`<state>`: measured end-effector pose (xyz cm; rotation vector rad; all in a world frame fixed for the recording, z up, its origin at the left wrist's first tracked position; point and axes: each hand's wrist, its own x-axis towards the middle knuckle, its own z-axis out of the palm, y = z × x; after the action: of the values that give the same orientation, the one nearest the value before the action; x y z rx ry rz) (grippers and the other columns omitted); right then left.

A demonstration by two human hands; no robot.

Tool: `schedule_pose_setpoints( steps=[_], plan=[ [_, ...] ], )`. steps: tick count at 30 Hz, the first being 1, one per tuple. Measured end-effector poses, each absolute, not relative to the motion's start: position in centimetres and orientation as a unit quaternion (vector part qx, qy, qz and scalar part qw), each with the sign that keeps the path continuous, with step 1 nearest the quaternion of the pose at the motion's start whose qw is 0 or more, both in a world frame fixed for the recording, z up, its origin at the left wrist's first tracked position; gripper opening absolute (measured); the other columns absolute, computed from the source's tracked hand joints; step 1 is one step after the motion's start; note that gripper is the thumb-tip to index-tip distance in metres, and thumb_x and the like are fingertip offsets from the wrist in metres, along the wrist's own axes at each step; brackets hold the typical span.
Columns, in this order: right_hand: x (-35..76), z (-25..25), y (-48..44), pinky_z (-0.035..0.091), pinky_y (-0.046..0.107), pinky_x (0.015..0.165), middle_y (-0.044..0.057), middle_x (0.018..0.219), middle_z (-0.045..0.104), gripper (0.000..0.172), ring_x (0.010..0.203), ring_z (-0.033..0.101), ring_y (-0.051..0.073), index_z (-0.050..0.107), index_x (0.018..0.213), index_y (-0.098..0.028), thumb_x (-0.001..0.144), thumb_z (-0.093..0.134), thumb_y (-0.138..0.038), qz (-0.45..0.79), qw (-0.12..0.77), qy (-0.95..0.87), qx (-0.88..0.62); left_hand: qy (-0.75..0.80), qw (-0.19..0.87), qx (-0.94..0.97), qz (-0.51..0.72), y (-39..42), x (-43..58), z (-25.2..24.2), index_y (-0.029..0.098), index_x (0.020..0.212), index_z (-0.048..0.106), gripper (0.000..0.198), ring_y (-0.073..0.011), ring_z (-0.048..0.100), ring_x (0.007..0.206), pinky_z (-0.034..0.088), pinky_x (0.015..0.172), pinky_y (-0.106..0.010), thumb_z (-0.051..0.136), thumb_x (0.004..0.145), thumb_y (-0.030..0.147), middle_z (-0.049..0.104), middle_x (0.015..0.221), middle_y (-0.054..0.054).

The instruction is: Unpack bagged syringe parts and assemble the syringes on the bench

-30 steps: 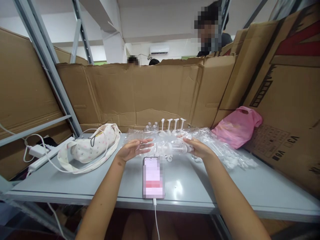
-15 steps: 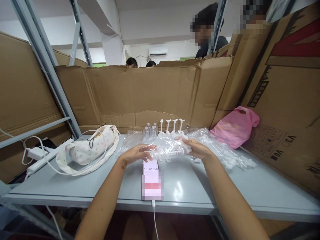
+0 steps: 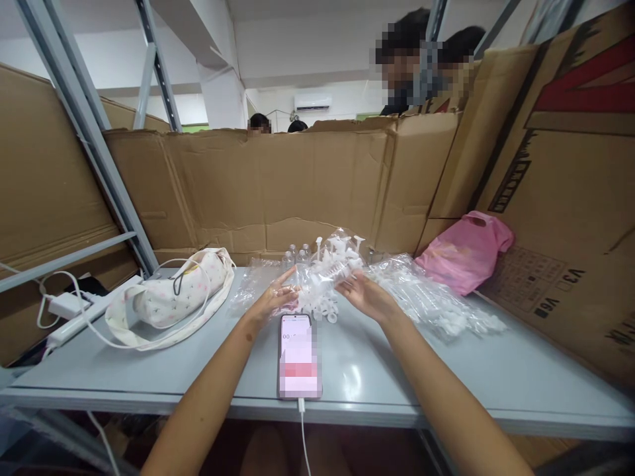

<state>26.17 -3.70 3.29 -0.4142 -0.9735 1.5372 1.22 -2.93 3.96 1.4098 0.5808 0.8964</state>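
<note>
A clear plastic bag (image 3: 331,270) with white ribbed plastic parts inside is lifted and tilted above the table, its right end higher. My left hand (image 3: 278,294) grips the bag's left end, thumb up and fingers partly hidden by the film. My right hand (image 3: 366,295) has its fingers curled under the right end. Below the bag lies a cluster of small white plastic rings (image 3: 326,308). Just behind stand several small clear bottles (image 3: 296,254) and white T-topped plungers (image 3: 319,244), some covered by the bag.
A phone (image 3: 298,357) showing a timer lies in front, with a white cable. To the right are filled clear bags (image 3: 436,301) and a pink plastic bag (image 3: 466,251); to the left, a cloth bag (image 3: 173,297) and power strip (image 3: 94,311). Cardboard walls (image 3: 278,185) enclose the table.
The bag has tilted and risen at its right end, now covering some plungers. My right hand has moved left and under it, uncovering the rings. My left hand has shifted slightly up.
</note>
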Motion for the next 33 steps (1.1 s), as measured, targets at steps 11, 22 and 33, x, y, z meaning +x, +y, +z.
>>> schedule_pose_setpoints(
  steps=[11, 22, 33],
  plan=[
    [25.0, 2.8, -3.6, 0.050, 0.049, 0.085, -0.002, 0.087, 0.063, 0.023, 0.080, 0.065, 0.018, 0.052, 0.089, -0.027, 0.073, 0.068, -0.022, 0.670, 0.604, -0.370, -0.223, 0.325, 0.584, 0.619, 0.412, -0.4, 2.3, 1.7, 0.017, 0.108, 0.062, 0.053, -0.0103, 0.055, 0.072, 0.038, 0.063, -0.022, 0.075, 0.061, 0.039, 0.058, 0.083, -0.003],
    [27.8, 4.0, -3.3, 0.057, 0.041, 0.073, 0.006, 0.099, 0.062, 0.026, 0.080, 0.067, 0.020, 0.051, 0.111, -0.029, 0.085, 0.052, -0.030, 0.584, 0.662, -0.326, -0.339, 0.382, 0.517, 0.629, 0.436, 1.1, 1.9, 0.7, 0.009, 0.108, 0.059, 0.058, -0.0043, 0.042, 0.045, 0.032, 0.049, -0.021, 0.072, 0.061, 0.041, 0.053, 0.061, 0.003],
    [29.9, 4.6, -3.2, 0.056, 0.032, 0.060, 0.006, 0.092, 0.063, 0.024, 0.074, 0.068, 0.019, 0.049, 0.109, -0.025, 0.089, 0.043, -0.036, 0.493, 0.694, -0.337, -0.402, 0.398, 0.514, 0.613, 0.450, 0.4, 1.2, 1.9, 0.008, 0.106, 0.061, 0.056, -0.0033, 0.037, 0.044, 0.026, 0.045, -0.021, 0.071, 0.061, 0.039, 0.062, 0.069, -0.003]
  ],
)
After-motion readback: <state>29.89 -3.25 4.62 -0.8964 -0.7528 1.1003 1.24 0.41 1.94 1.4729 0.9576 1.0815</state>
